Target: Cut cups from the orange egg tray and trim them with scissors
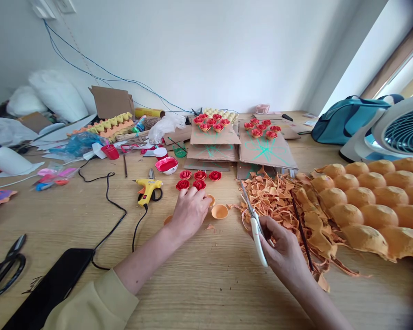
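Nearest, a black cord (136, 231) runs from the glue gun and disappears behind the left forearm (147, 263); an arm dragging it could pull the yellow glue gun (146, 190) over the counter (192, 284). The right hand's (284, 245) grip is clamped on white-handled scissors (257, 240), blades pointing away beside the orange pulp scraps (271, 197); a leftward swing could nick fingers. I cannot tell whether the left hand's (192, 208) grip is closed on anything. Its fingertips lie beside one orange cup (211, 200), near another (220, 211); hard pinching could crumple such thin walls. Beyond, the red roses (214, 175) could be knocked by a knuckle.
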`<state>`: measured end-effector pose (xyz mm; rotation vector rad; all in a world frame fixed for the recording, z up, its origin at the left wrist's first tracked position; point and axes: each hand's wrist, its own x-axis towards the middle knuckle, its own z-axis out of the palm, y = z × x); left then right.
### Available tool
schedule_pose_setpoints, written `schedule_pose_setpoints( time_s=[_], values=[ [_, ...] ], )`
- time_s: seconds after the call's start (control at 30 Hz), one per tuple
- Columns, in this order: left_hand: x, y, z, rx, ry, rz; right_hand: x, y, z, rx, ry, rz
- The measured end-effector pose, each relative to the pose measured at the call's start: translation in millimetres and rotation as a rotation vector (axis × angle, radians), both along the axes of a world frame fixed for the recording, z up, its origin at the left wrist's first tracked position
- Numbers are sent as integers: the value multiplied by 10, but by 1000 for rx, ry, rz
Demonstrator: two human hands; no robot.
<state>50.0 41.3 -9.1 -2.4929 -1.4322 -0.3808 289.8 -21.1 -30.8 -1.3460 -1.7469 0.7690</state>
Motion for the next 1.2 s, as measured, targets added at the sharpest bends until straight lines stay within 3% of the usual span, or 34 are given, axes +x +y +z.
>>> schedule_pose_setpoints(
  time_s=[0.2,0.37,0.73,0.97,1.2],
  values=[
    [38,-192,-30,-121,15,-131,-22,-2,-7,-19,30,-14],
    [49,-205,-139,-107,55,-139,6,-10,-51,-78,38,5],
    [58,-313,-170,-67,-231,-414,-16,34,-57,-131,280,41],
    [106,-397,-165,-376,-592,-472,-17,39,-112,-116,308,118],
    [188,-419,-272,-673,-1051,-424,-78,-5,-55,-109,258,206]
  ],
)
